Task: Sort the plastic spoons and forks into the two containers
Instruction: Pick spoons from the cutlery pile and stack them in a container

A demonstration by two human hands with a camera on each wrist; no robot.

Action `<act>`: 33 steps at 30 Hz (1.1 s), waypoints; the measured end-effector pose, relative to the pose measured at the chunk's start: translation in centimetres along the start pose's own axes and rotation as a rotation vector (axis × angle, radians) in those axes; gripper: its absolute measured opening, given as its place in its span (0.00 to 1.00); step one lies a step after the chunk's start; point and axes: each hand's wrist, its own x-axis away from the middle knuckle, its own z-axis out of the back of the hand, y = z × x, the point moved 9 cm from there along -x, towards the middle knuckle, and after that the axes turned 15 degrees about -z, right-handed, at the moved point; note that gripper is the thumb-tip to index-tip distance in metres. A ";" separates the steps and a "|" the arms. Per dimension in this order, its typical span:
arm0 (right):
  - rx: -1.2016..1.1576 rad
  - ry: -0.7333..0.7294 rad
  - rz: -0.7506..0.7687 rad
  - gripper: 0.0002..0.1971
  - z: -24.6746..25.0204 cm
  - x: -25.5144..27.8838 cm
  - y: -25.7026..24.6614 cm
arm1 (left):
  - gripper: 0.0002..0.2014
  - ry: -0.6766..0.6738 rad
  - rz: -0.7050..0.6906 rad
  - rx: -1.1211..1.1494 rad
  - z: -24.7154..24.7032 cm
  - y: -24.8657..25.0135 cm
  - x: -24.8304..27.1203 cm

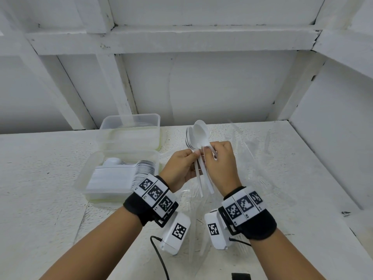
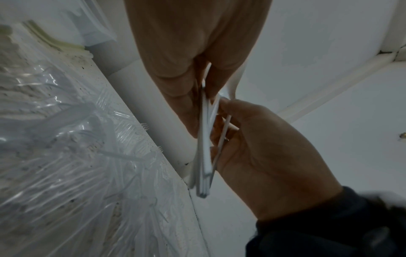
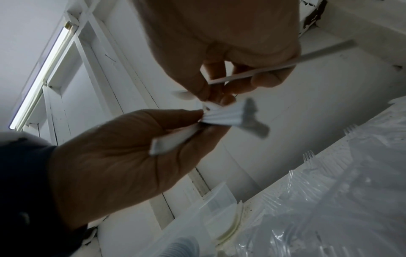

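White speckled tabletop (image 1: 50, 158). White panelled wall (image 1: 201, 87) behind, thick beams crossing. Black cable (image 1: 159, 257) trailing toward near edge. Small black object (image 1: 241, 276) at near edge, mostly cut off.

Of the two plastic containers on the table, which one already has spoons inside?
The nearer container, closest to the left hand, holds rows of white spoons. The farther container, by the wall, looks empty.
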 end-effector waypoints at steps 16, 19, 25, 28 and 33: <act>-0.006 -0.141 -0.049 0.12 0.0 -0.7 0.1 | 0.11 -0.053 0.018 0.018 -0.6 -0.3 0.6; -0.098 -0.143 -0.046 0.11 0.2 -0.5 -0.2 | 0.11 -0.026 0.016 0.028 -0.3 -0.4 0.7; -0.204 -0.101 -0.046 0.06 1.0 -0.3 -0.5 | 0.10 0.007 -0.001 -0.078 0.5 -0.6 0.6; -0.119 -0.092 -0.067 0.09 0.8 -0.6 0.1 | 0.10 0.028 -0.028 -0.163 0.9 -0.4 0.5; -0.104 -0.171 -0.104 0.27 0.2 0.0 -0.1 | 0.10 0.030 -0.072 -0.262 1.0 -0.2 0.3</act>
